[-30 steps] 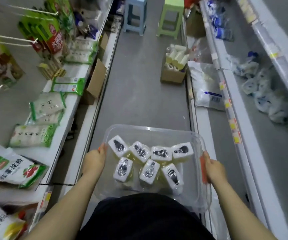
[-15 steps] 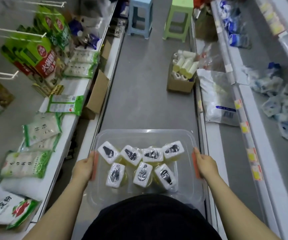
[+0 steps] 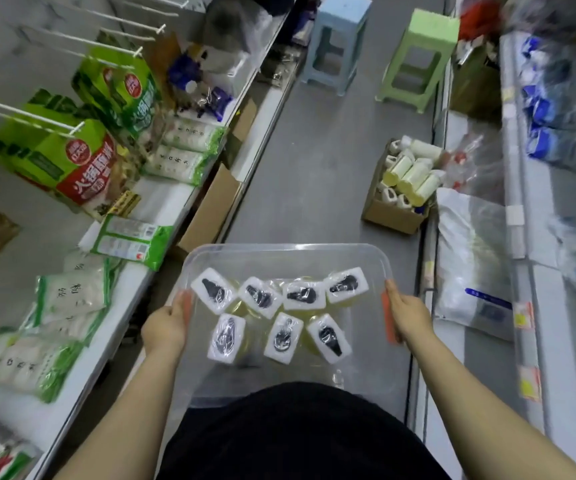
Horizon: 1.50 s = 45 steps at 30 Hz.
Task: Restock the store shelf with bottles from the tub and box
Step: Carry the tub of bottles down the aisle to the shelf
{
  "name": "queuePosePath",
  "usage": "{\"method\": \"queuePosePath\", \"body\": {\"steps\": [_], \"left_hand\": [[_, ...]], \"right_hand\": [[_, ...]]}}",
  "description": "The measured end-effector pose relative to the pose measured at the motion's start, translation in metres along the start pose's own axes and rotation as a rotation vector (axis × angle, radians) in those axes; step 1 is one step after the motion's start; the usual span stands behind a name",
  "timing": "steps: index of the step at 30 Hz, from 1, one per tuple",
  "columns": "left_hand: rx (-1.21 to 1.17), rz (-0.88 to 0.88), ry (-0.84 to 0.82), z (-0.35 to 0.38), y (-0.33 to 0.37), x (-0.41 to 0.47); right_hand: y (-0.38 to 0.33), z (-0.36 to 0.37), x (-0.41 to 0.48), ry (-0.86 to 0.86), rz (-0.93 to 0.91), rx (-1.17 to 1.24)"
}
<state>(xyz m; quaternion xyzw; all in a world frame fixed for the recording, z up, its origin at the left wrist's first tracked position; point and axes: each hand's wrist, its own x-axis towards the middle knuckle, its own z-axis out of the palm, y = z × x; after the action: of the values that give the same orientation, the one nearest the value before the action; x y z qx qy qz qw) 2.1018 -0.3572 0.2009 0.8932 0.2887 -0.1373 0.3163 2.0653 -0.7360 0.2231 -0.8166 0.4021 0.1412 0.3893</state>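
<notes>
Tub (image 3: 290, 249): clear plastic, held level against the torso, above the aisle floor.
Bottles (image 3: 304, 295): seven yellowish ones, white tops (film-wrapped), upright inside tub; four in far row, three near.
Left hand (image 3: 165, 327): curled round tub's left orange handle (image 3: 187, 306).
Right hand (image 3: 408, 315): curled round tub's right orange handle (image 3: 388, 323).
Cardboard box (image 3: 390, 213): on floor beyond tub, to its right, heaped with pale-yellow bottles (image 3: 414, 174).
Blue stool (image 3: 340, 39): far beyond tub.
</notes>
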Motion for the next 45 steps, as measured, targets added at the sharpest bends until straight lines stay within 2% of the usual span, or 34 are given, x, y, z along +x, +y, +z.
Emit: {"method": "queuePosePath", "body": {"steps": [3,10,17,22,31,36,41,45], "left_hand": [[0.011,0.012,-0.07,0.007,0.028,0.046],[0.118,0.276,-0.205,0.002,0.141,0.194],[0.183,0.245,-0.293,-0.006,0.197,0.29],[0.19,0.216,-0.308,0.0,0.235,0.326],[0.159,0.118,-0.23,0.033,0.312,0.368],[0.161,0.167,-0.169,0.057,0.395,0.383],[0.24,0.251,-0.23,0.08,0.463,0.395],[0.278,0.279,-0.337,0.103,0.503,0.418]], "right_hand": [[-0.026,0.007,0.034,-0.005,0.035,-0.011],[-0.108,0.026,0.089,0.135,0.189,0.058],[-0.199,0.028,0.135,0.194,0.141,0.039],[-0.24,0.022,0.175,0.164,0.152,0.011],[-0.293,-0.006,0.307,0.037,0.096,-0.003],[-0.313,-0.038,0.375,0.024,0.1,0.06],[-0.312,-0.068,0.403,0.062,0.185,0.146],[-0.303,-0.074,0.403,0.132,0.335,0.239]]}}
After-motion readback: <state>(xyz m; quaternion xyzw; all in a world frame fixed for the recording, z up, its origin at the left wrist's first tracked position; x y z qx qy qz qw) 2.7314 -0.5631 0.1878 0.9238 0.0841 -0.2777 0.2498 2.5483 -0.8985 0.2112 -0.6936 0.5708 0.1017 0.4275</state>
